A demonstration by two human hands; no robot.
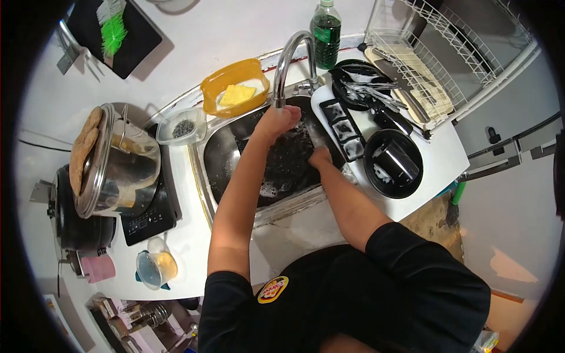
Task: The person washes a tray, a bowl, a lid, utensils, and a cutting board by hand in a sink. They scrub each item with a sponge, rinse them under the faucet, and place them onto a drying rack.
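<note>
In the sink (220,167) lies a dark, wet, flat tray-like piece (288,159) with suds and droplets on it; its exact kind is hard to make out. Directly under the spout of the curved metal faucet (282,65) is my left hand (281,120), fingers stretched out over the piece's far part. My right hand (320,157) is closed at the right edge of the dark piece, its fingertips partly hidden. White foam (269,189) floats near the front of the sink.
Soapy black dishes, including a bowl (393,182), a divided tray (343,130) and a plate with cutlery (362,85), stand to the right. Behind are a yellow basin with sponge (235,107) and a green bottle (326,35). A steel pot (132,159) stands left.
</note>
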